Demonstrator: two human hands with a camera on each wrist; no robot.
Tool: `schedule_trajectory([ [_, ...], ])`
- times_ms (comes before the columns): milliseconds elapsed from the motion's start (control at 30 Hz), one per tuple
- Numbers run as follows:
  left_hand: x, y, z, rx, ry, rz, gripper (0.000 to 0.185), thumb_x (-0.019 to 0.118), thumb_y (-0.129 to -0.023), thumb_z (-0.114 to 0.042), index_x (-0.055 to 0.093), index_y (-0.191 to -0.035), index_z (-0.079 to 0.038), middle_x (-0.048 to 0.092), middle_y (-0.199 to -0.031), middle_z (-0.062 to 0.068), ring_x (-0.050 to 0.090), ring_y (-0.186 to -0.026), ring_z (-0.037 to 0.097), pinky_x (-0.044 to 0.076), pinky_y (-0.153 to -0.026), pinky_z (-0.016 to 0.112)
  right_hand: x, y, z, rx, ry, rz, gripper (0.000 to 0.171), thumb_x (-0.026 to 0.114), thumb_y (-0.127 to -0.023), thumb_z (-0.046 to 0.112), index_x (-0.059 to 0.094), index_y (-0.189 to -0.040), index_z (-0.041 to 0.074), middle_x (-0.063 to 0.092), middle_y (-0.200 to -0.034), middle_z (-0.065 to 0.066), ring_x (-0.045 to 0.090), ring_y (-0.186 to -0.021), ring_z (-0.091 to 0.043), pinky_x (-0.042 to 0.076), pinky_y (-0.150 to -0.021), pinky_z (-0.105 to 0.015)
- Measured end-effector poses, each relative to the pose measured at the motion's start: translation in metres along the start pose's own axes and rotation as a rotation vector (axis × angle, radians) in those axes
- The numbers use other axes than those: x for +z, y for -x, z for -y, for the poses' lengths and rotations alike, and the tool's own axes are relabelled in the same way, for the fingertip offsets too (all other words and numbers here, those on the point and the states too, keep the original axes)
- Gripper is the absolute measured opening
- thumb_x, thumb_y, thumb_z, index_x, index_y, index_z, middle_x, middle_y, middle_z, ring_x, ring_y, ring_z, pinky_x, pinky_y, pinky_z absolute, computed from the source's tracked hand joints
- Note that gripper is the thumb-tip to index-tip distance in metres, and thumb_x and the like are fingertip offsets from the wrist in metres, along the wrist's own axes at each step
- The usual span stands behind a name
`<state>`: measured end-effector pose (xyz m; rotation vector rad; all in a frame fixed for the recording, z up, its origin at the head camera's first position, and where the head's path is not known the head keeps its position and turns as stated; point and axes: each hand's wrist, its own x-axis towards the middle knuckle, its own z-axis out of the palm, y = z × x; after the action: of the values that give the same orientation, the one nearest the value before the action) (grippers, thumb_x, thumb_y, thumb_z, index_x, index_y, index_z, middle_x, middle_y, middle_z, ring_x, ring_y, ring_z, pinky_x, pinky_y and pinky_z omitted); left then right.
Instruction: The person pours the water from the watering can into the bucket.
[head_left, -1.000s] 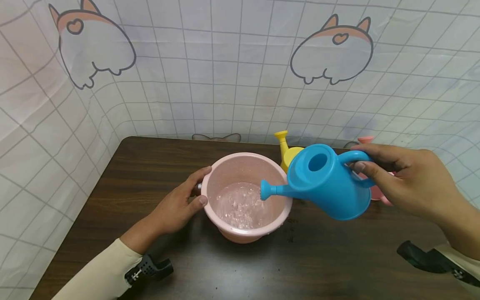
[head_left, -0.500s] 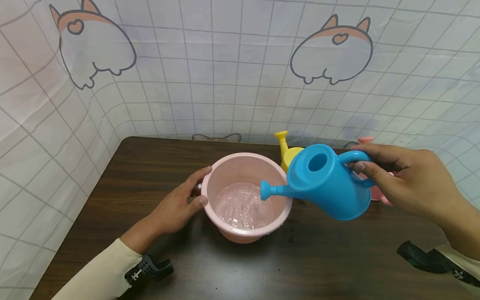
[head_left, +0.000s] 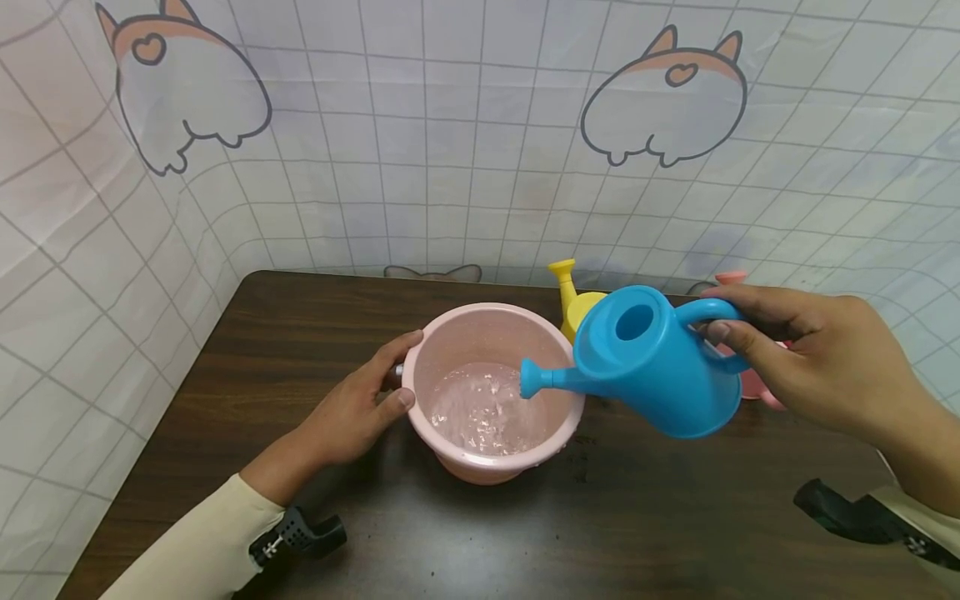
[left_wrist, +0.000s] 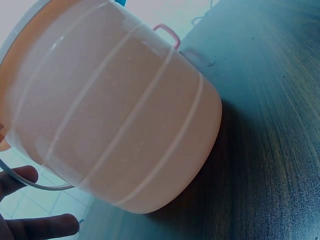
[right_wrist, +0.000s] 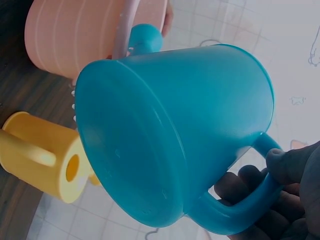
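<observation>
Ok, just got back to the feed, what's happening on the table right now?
A person is tipping a blue watering can by its handle with the right hand, spout over a pink bucket that already has water in it. The left hand grips the bucket's near rim. A yellow watering can stands behind on the dark table.

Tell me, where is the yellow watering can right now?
In the head view the yellow watering can stands on the table behind the pink bucket, right of centre, partly hidden by the blue watering can held in the right hand.
</observation>
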<state>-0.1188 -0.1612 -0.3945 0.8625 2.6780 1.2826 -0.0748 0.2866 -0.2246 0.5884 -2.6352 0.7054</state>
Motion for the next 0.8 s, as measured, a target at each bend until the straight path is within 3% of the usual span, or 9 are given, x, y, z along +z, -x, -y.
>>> schedule_trajectory([
  [167, 0.0003, -0.0002, 0.0008, 0.006, -0.001, -0.002, 0.066, 0.053, -0.106, -0.041, 0.020, -0.162, -0.037, 0.053, -0.145, 0.009, 0.065, -0.116, 0.024, 0.050, -0.091, 0.055, 0.0009, 0.0005, -0.0022, 0.028, -0.007, -0.016, 0.042, 0.080, -0.089, 0.004, 0.075, -0.125, 0.023, 0.073, -0.107, 0.016, 0.064, -0.081, 0.016, 0.043, -0.044, -0.020],
  [233, 0.0005, -0.0003, 0.0014, 0.008, 0.000, -0.004, 0.066, 0.052, -0.106, -0.045, 0.020, -0.162, -0.038, 0.053, -0.144, 0.008, 0.065, -0.116, 0.024, 0.050, -0.091, 0.055, 0.0008, 0.0004, -0.0026, 0.023, 0.000, -0.019, 0.042, 0.080, -0.088, 0.004, 0.076, -0.125, 0.023, 0.072, -0.108, 0.019, 0.062, -0.084, 0.018, 0.043, -0.045, -0.019],
  [433, 0.0011, 0.0000, 0.0027, 0.011, 0.003, -0.002, 0.065, 0.050, -0.106, -0.048, 0.020, -0.162, -0.037, 0.053, -0.144, 0.009, 0.065, -0.115, 0.024, 0.050, -0.090, 0.055, 0.0003, 0.0001, -0.0003, -0.009, 0.014, -0.011, 0.041, 0.080, -0.087, 0.001, 0.075, -0.124, 0.017, 0.078, -0.100, -0.007, 0.063, -0.074, 0.014, 0.040, -0.045, -0.019],
  [667, 0.0003, 0.0009, 0.0025, 0.013, 0.005, -0.003, 0.065, 0.048, -0.106, -0.051, 0.021, -0.162, -0.035, 0.053, -0.145, 0.010, 0.065, -0.115, 0.024, 0.050, -0.090, 0.056, 0.0019, -0.0003, -0.0008, -0.045, 0.041, -0.014, 0.043, 0.081, -0.085, -0.001, 0.075, -0.124, 0.015, 0.078, -0.096, -0.010, 0.062, -0.065, 0.011, 0.040, -0.044, -0.018],
  [800, 0.0001, 0.0007, 0.0020, 0.017, 0.007, -0.005, 0.065, 0.047, -0.106, -0.054, 0.021, -0.162, -0.035, 0.053, -0.145, 0.010, 0.065, -0.115, 0.024, 0.050, -0.091, 0.056, 0.0029, 0.0001, -0.0038, -0.072, 0.036, -0.030, 0.043, 0.082, -0.083, -0.001, 0.076, -0.124, 0.012, 0.077, -0.104, -0.006, 0.062, -0.078, 0.018, 0.045, -0.053, -0.013],
])
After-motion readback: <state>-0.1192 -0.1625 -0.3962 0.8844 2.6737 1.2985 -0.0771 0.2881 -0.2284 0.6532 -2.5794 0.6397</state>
